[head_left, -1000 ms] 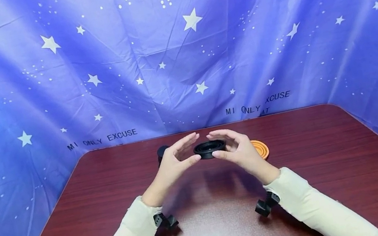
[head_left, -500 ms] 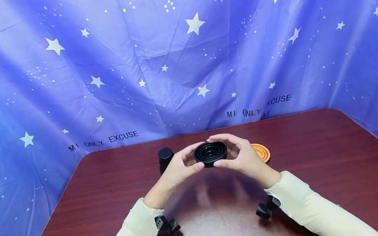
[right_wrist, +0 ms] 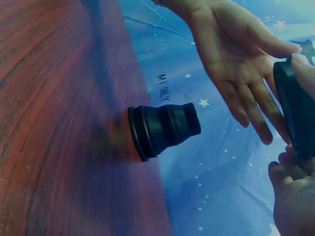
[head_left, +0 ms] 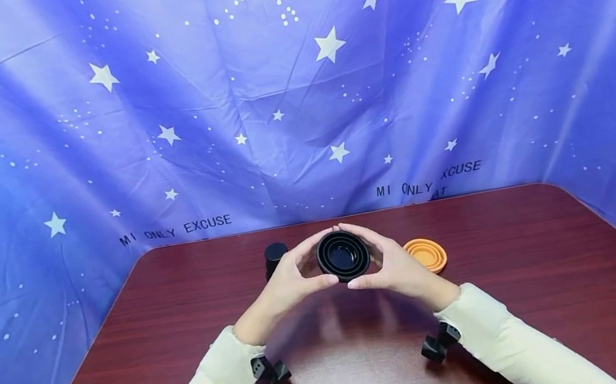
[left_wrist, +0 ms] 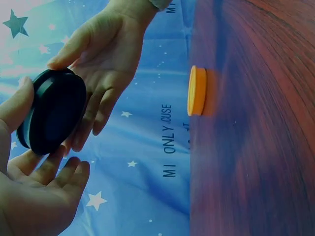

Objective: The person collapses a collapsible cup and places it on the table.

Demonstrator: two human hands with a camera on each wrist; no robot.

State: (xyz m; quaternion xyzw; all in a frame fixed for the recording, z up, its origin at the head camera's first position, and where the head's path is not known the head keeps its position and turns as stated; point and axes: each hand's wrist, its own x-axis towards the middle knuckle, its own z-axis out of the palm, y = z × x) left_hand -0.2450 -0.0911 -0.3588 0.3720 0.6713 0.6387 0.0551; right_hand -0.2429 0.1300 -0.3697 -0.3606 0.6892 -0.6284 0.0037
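Both hands hold a flat, round black collapsed cup (head_left: 343, 256) with concentric rings above the table, its ringed side turned to the head camera. My left hand (head_left: 285, 280) grips its left edge between thumb and fingers. On the opposite edge, my right hand (head_left: 399, 266) pinches it the same way. In the left wrist view the black disc (left_wrist: 53, 112) hangs between the two thumbs, with fingertips behind it. Its dark edge (right_wrist: 295, 110) shows at the right of the right wrist view.
An orange ringed collapsed cup (head_left: 426, 256) lies on the dark red table (head_left: 518, 320), right of my right hand. Behind my left hand stands a black stepped, tapering cup (right_wrist: 165, 129), wide end down. A blue star-print curtain (head_left: 269, 91) hangs behind the table.
The black disc has tilted from nearly flat to facing the head camera, both hands turning with it and keeping hold. The view has tipped slightly upward.
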